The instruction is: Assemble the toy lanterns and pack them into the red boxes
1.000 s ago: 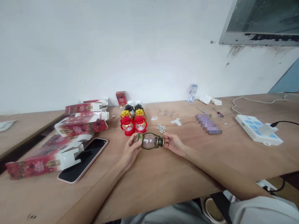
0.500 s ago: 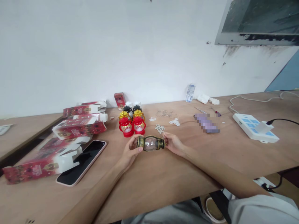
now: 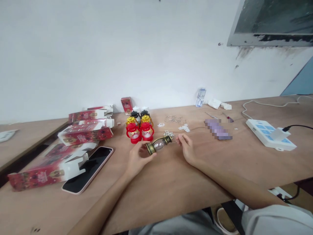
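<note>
My left hand grips the base of a small bronze toy lantern with a clear globe, holding it tilted just above the wooden table. To the lantern's right, my right hand is a little apart from its top end, fingers curled in a pinch; what they hold is too small to make out. Just behind stands a cluster of small lanterns, red in front, gold and black behind. A little heap of silver button cells lies by the lantern's top.
Red and white cartons lie at the left beside a phone lying face up. A white power strip with cables sits at the right. A small bottle, screwdrivers and white scraps lie toward the wall.
My right hand has let go of the lantern's top and drawn slightly right. My left hand has tilted the lantern so its top points up and away.
</note>
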A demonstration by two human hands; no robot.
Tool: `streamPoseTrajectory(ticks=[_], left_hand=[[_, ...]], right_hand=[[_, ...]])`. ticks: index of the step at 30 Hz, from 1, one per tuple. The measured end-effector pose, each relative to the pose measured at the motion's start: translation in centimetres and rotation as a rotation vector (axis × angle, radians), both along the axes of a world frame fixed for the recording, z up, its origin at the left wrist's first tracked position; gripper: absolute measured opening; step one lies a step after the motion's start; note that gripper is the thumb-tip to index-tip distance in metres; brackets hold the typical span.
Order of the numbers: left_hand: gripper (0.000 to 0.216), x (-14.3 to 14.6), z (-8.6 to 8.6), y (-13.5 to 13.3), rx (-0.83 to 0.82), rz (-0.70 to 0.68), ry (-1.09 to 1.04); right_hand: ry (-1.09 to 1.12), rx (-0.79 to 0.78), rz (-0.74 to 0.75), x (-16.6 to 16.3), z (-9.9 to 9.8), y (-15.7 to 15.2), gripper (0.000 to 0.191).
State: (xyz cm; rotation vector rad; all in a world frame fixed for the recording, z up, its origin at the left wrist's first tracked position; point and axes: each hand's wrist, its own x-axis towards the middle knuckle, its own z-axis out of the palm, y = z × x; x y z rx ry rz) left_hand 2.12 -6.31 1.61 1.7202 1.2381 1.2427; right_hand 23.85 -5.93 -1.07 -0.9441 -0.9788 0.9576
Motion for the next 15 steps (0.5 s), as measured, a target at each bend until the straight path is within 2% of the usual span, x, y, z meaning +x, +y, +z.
streamPoseTrajectory(ticks=[2, 4, 6, 9, 12, 15], left_hand=[[0.04, -0.2, 0.1, -0.1, 0.073, 0.007, 0.124], [0.039, -0.3, 0.0, -0.3, 0.087, -0.002, 0.172], [0.039, -0.2, -0.3, -0.4, 0.065, -0.032, 0.165], [0.037, 0.1, -0.9, -0.5, -0.011, -0.112, 0.116], [0.037, 0.3, -1.3, -0.6, -0.064, -0.173, 0.107], [0.039, 0.5, -1.3, -0.8, -0.06, -0.221, 0.152]], right_hand=[[-0.217, 0.142, -0.038, 0.2, 0.2, -0.8, 0.026], [-0.526, 0.328, -0.015, 0.3, 0.2, -1.6, 0.02], [-0.771, 0.494, 0.064, 0.1, 0.2, -2.3, 0.016], [-0.994, 0.658, 0.115, -0.5, 0.1, -2.7, 0.014], [-1.139, 0.77, 0.006, -0.8, -0.1, -2.8, 0.01], [-1.173, 0.916, -0.211, -0.8, -0.6, -2.7, 0.003]])
